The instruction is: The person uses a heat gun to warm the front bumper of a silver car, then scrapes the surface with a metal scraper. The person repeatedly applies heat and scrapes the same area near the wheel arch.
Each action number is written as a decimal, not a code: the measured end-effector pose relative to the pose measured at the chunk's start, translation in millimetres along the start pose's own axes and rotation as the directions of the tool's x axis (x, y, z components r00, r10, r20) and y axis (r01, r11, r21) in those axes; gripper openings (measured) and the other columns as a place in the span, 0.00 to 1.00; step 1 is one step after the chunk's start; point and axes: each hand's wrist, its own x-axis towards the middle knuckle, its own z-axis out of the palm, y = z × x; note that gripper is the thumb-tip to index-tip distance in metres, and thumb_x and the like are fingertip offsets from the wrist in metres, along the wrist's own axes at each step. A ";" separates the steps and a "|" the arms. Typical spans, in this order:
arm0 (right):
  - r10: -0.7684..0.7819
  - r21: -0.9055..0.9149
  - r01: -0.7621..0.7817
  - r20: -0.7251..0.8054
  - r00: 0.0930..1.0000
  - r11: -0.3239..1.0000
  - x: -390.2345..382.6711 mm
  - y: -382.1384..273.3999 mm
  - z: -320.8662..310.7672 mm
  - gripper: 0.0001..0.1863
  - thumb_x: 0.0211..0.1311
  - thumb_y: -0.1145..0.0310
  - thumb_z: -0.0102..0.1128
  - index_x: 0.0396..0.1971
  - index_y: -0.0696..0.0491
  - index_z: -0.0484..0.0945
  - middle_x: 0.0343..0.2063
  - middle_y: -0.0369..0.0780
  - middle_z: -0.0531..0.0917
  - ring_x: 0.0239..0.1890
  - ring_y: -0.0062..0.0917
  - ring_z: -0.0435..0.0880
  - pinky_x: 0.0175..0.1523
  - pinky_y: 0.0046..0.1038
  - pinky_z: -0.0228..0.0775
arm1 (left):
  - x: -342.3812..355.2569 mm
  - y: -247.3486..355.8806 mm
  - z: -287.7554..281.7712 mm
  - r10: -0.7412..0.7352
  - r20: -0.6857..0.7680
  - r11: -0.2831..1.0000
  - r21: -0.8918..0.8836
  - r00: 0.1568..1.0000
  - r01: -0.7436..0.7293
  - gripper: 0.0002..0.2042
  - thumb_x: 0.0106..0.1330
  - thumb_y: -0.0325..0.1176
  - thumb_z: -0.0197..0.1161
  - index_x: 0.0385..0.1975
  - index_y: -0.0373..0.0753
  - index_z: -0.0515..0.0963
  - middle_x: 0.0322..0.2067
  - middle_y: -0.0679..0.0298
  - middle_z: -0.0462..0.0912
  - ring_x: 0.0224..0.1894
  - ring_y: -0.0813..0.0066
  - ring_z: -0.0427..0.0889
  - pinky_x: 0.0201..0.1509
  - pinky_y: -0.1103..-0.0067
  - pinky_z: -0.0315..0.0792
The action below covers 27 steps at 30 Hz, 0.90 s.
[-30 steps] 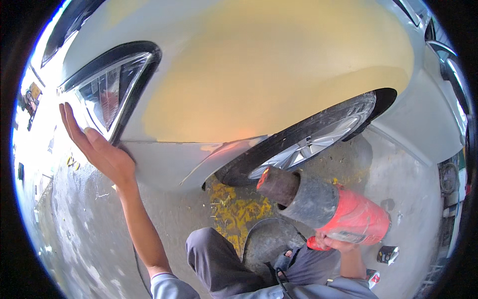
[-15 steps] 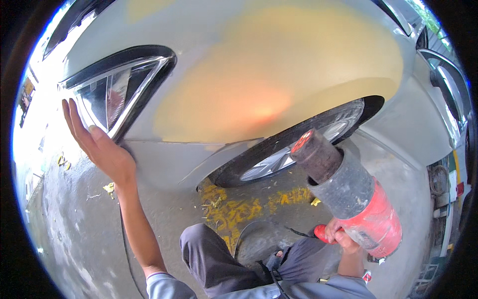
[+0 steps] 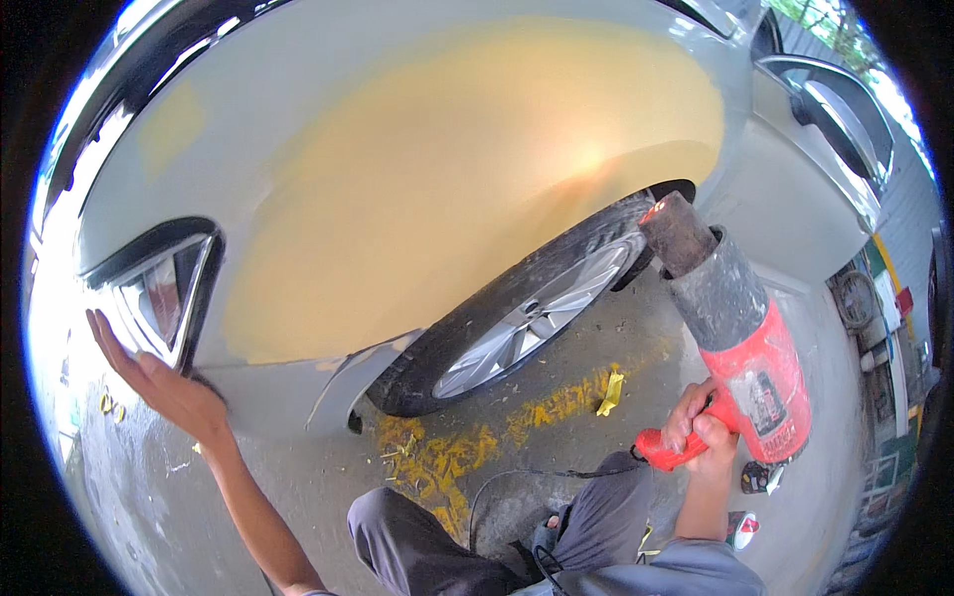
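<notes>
My right hand (image 3: 701,427) is wrapped round the handle of a red heat gun (image 3: 750,372). The gun's dark nozzle glows red at its mouth and points up at the car fender (image 3: 477,189), apart from it. A large yellowish filler or primer patch covers the grey fender, and a warm bright spot shows on it above the wheel arch. My left hand (image 3: 159,382) is open with fingers stretched out, by the headlight (image 3: 159,293); whether it touches the car I cannot tell. Below the fender stands the front wheel (image 3: 527,318).
A black cord (image 3: 517,473) runs from the gun handle past my knees. Yellow paint marks (image 3: 447,452) and a yellow scrap (image 3: 611,393) lie on the concrete floor. A side mirror (image 3: 835,124) juts out at the far right. A small can (image 3: 741,529) stands beside my right arm.
The view has shifted right, so the car sits further left and lower. The heat gun's bright spot has moved rightward along the fender, over the wheel arch. My left hand stays open by the headlight.
</notes>
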 end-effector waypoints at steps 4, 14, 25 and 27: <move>-0.024 0.014 0.026 -0.119 0.993 1.000 1.5 -12.9 -12.1 0.11 0.50 0.69 0.59 0.31 0.56 0.68 0.20 0.41 0.71 0.15 0.25 0.71 0.23 0.29 0.68 | -2.0 4.9 5.9 -0.025 0.001 0.999 -0.022 1.000 0.025 0.26 0.73 0.48 0.32 0.66 0.41 0.57 0.67 0.57 0.57 0.70 0.59 0.51 0.72 0.62 0.43; -0.044 0.077 0.077 -0.363 0.931 0.994 33.1 -19.9 -39.7 0.09 0.56 0.64 0.55 0.29 0.52 0.67 0.19 0.34 0.68 0.13 0.18 0.64 0.18 0.21 0.59 | -2.8 0.3 4.0 -0.092 -0.011 0.996 0.004 0.996 0.092 0.28 0.72 0.53 0.33 0.67 0.46 0.56 0.67 0.60 0.57 0.71 0.59 0.50 0.72 0.58 0.43; -0.008 0.162 0.123 -0.574 0.819 0.979 46.3 -22.2 -73.7 0.09 0.54 0.62 0.57 0.29 0.49 0.68 0.19 0.30 0.68 0.16 0.14 0.63 0.23 0.19 0.57 | -2.7 0.4 8.8 -0.119 -0.036 0.993 -0.002 0.992 0.119 0.31 0.69 0.59 0.34 0.67 0.47 0.57 0.67 0.58 0.57 0.70 0.56 0.51 0.70 0.54 0.45; -0.005 0.174 0.133 -0.591 0.807 0.976 47.8 -22.9 -71.7 0.09 0.55 0.62 0.57 0.29 0.49 0.68 0.19 0.29 0.67 0.14 0.13 0.61 0.22 0.18 0.56 | -3.0 -1.0 8.6 -0.110 -0.037 0.994 -0.016 0.993 0.110 0.32 0.69 0.60 0.34 0.67 0.47 0.57 0.67 0.58 0.57 0.70 0.56 0.51 0.70 0.54 0.45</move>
